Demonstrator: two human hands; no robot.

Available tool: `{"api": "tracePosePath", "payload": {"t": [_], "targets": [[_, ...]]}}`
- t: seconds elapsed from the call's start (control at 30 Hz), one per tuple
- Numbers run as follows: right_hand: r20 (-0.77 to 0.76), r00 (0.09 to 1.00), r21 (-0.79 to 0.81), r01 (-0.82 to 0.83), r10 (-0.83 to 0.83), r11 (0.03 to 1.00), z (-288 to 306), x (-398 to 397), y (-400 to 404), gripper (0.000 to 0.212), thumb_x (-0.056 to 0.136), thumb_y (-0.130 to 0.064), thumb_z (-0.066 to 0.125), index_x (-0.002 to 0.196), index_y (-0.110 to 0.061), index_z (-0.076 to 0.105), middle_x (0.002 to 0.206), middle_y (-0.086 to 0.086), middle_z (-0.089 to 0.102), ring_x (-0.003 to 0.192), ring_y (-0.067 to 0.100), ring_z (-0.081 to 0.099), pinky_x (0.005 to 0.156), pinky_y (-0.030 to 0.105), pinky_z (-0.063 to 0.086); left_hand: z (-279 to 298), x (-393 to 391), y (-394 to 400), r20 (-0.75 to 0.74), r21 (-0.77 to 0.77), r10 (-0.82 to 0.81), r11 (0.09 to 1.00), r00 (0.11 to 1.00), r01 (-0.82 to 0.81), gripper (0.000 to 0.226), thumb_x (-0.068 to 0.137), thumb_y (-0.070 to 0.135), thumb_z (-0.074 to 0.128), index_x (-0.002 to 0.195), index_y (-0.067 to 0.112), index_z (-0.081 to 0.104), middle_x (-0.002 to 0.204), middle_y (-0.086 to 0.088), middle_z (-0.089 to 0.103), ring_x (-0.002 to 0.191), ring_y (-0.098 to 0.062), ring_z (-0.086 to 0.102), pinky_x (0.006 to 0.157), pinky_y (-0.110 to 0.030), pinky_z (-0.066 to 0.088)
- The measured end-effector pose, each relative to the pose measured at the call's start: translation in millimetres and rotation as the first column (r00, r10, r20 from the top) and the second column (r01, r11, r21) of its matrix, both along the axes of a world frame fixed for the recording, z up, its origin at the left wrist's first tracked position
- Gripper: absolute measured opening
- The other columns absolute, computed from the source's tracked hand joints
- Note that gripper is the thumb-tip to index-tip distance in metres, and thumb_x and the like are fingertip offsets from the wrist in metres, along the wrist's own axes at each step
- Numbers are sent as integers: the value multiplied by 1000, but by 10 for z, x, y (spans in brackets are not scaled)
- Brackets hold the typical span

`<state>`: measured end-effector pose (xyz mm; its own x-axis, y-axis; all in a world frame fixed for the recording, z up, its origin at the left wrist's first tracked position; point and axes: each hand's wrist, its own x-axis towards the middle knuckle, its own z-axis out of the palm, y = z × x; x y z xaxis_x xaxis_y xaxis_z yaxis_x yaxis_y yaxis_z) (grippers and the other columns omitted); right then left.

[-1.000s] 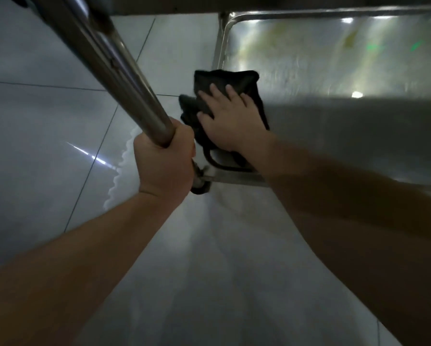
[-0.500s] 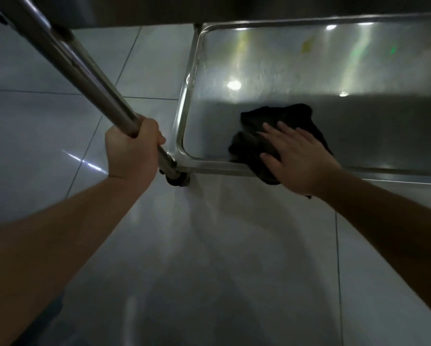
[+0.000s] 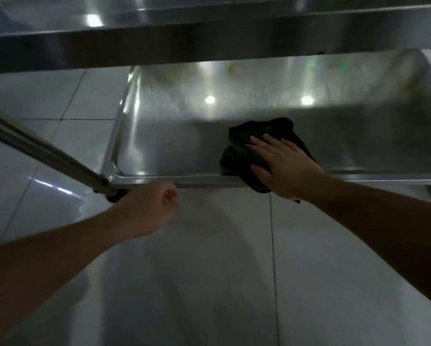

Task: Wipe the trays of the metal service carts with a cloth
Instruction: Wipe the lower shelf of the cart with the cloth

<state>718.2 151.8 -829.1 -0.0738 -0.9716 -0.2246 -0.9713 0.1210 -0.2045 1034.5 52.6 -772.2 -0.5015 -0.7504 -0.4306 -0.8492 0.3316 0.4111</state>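
Note:
The cart's bottom metal tray (image 3: 174,136) fills the middle of the view, shiny with light spots. A crumpled black cloth (image 3: 249,146) lies on its near edge, partly hanging over the rim. My right hand (image 3: 284,166) presses flat on the cloth with straight fingers. My left hand (image 3: 149,211) hangs in front of the tray's near left corner, fingers curled into a loose fist, holding nothing. It is close to the rim but apart from the cart's leg (image 3: 42,151).
An upper tray (image 3: 209,28) of the cart overhangs at the top of the view. A caster (image 3: 113,196) sits under the near left corner. Pale glossy floor tiles (image 3: 209,283) spread below and to the left.
My left hand has let go of the cart's leg and dropped toward the tray's near corner. My right hand has slid the cloth rightward along the tray's near edge.

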Motion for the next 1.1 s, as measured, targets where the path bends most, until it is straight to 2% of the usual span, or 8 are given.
{"api": "tracePosePath", "payload": {"t": [0.1, 0.3, 0.43, 0.57, 0.63, 0.77, 0.87, 1.1], "targets": [[-16, 997, -10, 82, -82, 997, 21, -401, 298, 77, 97, -70, 7, 167, -37, 12, 173, -19, 5, 160, 5, -1, 129, 36, 1, 78, -516, 110, -110, -122, -179, 979, 978, 166, 24, 91, 12, 72, 115, 17, 71, 106, 3, 69, 97, -18, 66, 88, -33, 51], [-35, 951, 14, 307, -306, 952, 46, -1510, 1104, 79, 97, -70, 14, 167, -34, 11, 171, -19, 3, 160, 7, 3, 129, 39, 6, 58, -1124, 326, -163, -380, -399, 870, 903, 315, 20, 87, 19, 67, 105, 14, 70, 97, -1, 64, 90, -31, 62, 80, -42, 52], [-60, 840, -1, 541, -540, 841, 60, -2087, 1509, 75, 101, -65, 23, 167, -29, 17, 175, -8, 14, 161, 17, 12, 127, 45, 12, -147, -1443, 380, -161, -436, -257, 884, 953, 165, 31, 89, 11, 70, 121, 8, 68, 120, -13, 64, 109, -40, 61, 94, -48, 51], [-42, 694, -13, 719, -719, 695, 80, -1811, 1283, 80, 93, -63, 21, 166, -29, 19, 175, -4, 13, 161, 25, 11, 127, 52, 14, -296, -1637, 361, -188, -411, -39, 911, 981, -42, 34, 93, 9, 61, 127, 4, 62, 137, -19, 55, 124, -43, 53, 107, -49, 43], [-19, 738, -37, 673, -674, 739, 87, -1442, 1050, 79, 95, -63, 26, 166, -27, 22, 175, -1, 14, 161, 28, 12, 127, 50, 13, -343, -1736, 367, -197, -400, -2, 913, 980, -79, 37, 96, 9, 58, 133, 3, 59, 146, -18, 51, 130, -42, 50, 112, -48, 40], [4, 955, -37, 298, -298, 954, 42, -680, 620, 74, 99, -64, 19, 167, -33, 16, 176, -9, 7, 162, 22, 2, 128, 47, 3, -409, -1935, 404, -220, -400, -9, 913, 975, -82, 50, 101, 10, 53, 151, 1, 48, 165, -16, 36, 150, -37, 37, 124, -46, 29], [50, 985, -32, 167, -165, 985, 58, -635, 511, 69, 104, -62, 22, 167, -37, 14, 175, -13, 5, 162, 17, -2, 128, 43, -4, -440, -2063, 399, -240, -408, 2, 907, 971, -103, 53, 104, 12, 50, 155, 1, 43, 167, -17, 32, 153, -37, 33, 125, -48, 27], [-18, 908, -23, 418, -418, 908, 56, -1674, 1168, 72, 99, -65, 26, 166, -40, 16, 175, -15, 8, 161, 13, 4, 129, 41, 3, -585, -2142, 454, -149, -452, -21, 891, 989, -49, 67, 105, 39, 39, 162, 4, 35, 172, -17, 26, 160, -33, 20, 131, -45, 13]]}}
